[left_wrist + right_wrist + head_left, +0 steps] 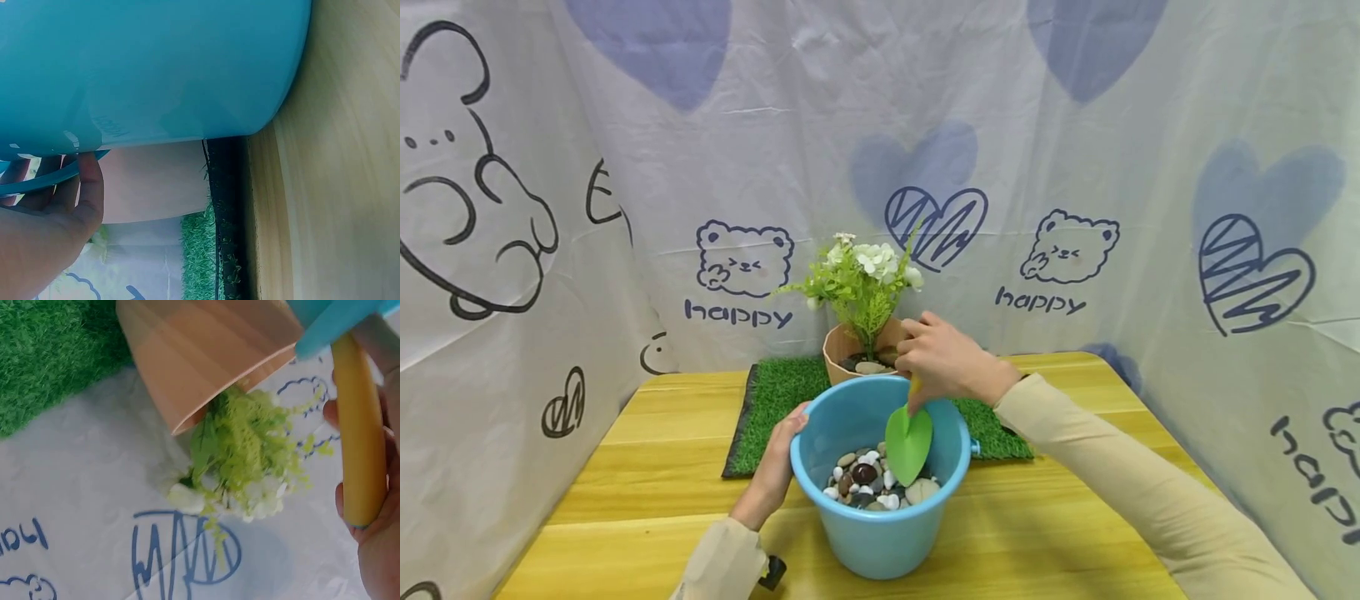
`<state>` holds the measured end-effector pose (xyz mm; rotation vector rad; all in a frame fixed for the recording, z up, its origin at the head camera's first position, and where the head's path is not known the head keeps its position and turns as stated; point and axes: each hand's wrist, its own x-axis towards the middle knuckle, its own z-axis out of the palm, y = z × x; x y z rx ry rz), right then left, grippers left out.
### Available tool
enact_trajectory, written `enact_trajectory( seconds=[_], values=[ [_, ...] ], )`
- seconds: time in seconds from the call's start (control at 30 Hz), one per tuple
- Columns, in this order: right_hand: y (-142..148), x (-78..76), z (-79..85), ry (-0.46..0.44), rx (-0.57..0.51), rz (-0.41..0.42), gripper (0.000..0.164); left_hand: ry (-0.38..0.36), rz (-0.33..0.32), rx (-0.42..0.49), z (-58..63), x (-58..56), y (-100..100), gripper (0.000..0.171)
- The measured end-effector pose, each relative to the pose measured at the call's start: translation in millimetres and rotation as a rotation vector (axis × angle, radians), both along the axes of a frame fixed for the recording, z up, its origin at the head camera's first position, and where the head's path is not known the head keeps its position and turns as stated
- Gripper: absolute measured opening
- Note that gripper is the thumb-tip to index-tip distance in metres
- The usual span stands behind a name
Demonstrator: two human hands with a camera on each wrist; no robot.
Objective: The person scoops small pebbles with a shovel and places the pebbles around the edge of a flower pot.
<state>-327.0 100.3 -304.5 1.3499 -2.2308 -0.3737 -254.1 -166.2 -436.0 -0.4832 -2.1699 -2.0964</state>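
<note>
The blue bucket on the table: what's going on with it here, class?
A person's left hand holds the blue bucket near its rim. The right hand grips a green-bladed trowel, which points down inside the bucket, by the pebbles. Behind the bucket, a pot holding white flowers stands on a green turf mat.

White walls [805,125], seemingly hung cloth, printed with blue hearts [655,50] and bears [745,258], surround a yellow wood-grain table [647,517].
</note>
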Motion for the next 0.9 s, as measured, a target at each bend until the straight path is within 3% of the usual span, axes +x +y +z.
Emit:
enact_trajectory(
  seconds=[0.3,0.47,0.7,0.9],
  values=[
    [-17.0,10.4,-8.7,0.15,0.086,-0.011,0.048,0.025,-0.003,-0.002,-1.4,0.3,-0.4,0.05],
    [-23.4,11.5,-10.7,0.164,0.122,0.013,0.047,-0.004,0.003,0.005,-1.1,1.4,0.1,0.05],
    [-17.2,3.6,-14.5,-0.015,0.1,-0.015,0.043,-0.01,-0.007,-0.01,-2.3,2.3,0.9,0.05],
    [-12.6,1.8,-9.9,-0.092,0.085,-0.008,0.043,0.011,0.002,-0.014,-2.4,0.5,-0.8,0.051]
  ],
)
